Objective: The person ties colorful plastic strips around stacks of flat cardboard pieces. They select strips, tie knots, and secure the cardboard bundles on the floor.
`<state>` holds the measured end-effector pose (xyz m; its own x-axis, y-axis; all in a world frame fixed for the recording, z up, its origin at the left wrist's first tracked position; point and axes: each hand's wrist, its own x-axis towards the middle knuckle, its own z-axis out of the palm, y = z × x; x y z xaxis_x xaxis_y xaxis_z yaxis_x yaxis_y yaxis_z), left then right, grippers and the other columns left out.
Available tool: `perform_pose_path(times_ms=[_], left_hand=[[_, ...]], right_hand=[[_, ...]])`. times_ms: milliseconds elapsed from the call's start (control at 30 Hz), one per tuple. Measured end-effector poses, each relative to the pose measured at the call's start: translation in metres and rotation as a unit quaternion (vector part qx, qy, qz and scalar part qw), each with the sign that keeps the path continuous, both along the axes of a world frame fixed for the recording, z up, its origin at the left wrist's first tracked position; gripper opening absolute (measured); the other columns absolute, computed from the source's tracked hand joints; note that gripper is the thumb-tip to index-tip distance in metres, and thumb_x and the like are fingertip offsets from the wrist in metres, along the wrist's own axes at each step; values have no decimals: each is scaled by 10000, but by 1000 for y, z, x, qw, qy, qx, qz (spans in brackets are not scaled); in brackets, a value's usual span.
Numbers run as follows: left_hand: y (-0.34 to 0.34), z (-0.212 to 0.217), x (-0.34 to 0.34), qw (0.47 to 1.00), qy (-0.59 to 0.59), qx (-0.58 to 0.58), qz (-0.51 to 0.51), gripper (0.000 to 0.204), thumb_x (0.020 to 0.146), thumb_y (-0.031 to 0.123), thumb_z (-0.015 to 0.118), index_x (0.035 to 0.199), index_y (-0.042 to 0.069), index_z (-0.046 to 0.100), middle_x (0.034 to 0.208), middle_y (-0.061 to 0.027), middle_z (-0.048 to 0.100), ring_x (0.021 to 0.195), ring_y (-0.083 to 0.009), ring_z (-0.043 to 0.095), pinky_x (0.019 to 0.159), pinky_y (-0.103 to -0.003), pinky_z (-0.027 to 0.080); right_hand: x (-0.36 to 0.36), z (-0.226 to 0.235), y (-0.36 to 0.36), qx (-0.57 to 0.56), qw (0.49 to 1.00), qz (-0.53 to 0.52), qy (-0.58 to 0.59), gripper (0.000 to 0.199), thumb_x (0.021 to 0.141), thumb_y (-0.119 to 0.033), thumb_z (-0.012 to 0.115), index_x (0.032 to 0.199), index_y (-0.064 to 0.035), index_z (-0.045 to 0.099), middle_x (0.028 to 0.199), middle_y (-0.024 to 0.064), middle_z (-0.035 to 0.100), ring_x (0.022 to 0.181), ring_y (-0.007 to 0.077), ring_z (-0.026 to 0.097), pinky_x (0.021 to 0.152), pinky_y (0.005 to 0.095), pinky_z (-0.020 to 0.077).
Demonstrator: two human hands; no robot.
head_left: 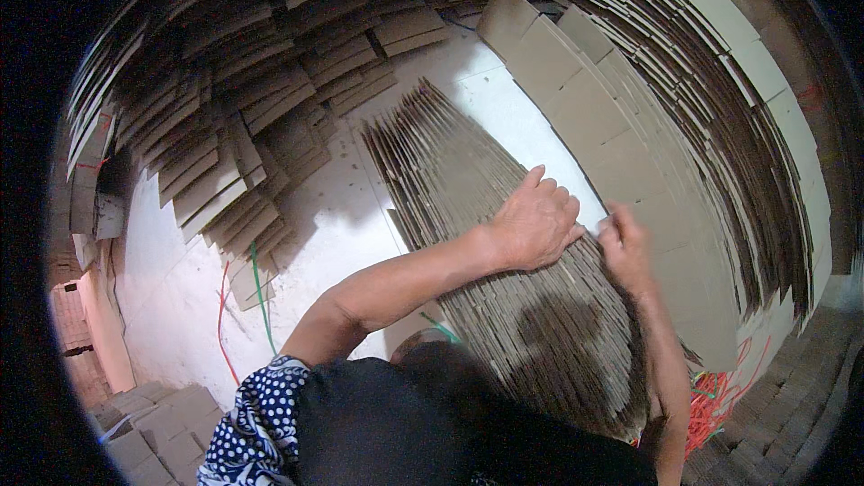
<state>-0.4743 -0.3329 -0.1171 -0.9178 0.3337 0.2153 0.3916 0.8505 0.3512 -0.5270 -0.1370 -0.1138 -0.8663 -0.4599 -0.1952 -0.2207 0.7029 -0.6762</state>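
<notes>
In front of me lies a long row of flattened cardboard pieces (477, 171), packed closely with their edges up. My left hand (538, 219) rests over the right side of this row, its fingers curled in. Close beside it, at the row's right edge, is my right hand (629, 247), slightly blurred, with bent fingers drawn together. What either hand pinches, if anything, is hidden or too small to make out. A green strap (441, 328) shows by the row's left side, below my left forearm.
Overlapping stacks of cardboard (225, 117) cover the far left. To the right stand large cardboard sheets (612, 126) and another long packed row (720, 126). Red straps (711, 409) lie tangled at lower right. Red and green straps (258, 297) lie on the pale floor (333, 243) at left.
</notes>
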Motion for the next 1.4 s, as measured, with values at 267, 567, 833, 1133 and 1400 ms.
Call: perform_pose_path(times_ms=[267,567,833,1133,1400], left_hand=[[1,-1,-4,998,-45,29,-21,284,839,298,523,859,21,585,816,-152,571,866,-312,547,953,-467,320],[1,4,-3,998,-59,15,-15,236,833,275,513,853,47,568,798,-129,550,862,-299,541,964,-483,310],[3,7,-7,998,-63,18,-25,257,817,291,557,898,48,578,798,-131,533,830,-304,522,915,-470,332],[2,7,-4,998,-41,-31,-25,268,811,289,563,931,51,585,798,-120,535,826,-290,516,886,-441,349],[4,5,-4,999,-24,-11,-29,260,802,293,573,910,56,576,800,-116,533,830,-289,516,875,-440,354]], right_hand=[[-81,-6,9,257,897,9,359,579,760,-189,654,1260,-8,425,1007,156,508,955,296,485,843,420,393],[-65,2,-38,166,902,75,391,715,704,-248,703,1313,-65,376,1121,164,488,1031,330,466,843,453,391],[-80,10,-33,119,976,93,160,354,812,-99,551,1159,-69,487,872,233,600,800,421,578,670,489,455],[-62,35,-6,105,990,43,86,431,825,-207,561,1245,-178,469,966,228,602,906,374,593,767,494,467],[-53,-17,-5,215,875,106,421,544,760,-185,646,1261,-122,444,1210,184,480,1102,346,481,904,475,401]])
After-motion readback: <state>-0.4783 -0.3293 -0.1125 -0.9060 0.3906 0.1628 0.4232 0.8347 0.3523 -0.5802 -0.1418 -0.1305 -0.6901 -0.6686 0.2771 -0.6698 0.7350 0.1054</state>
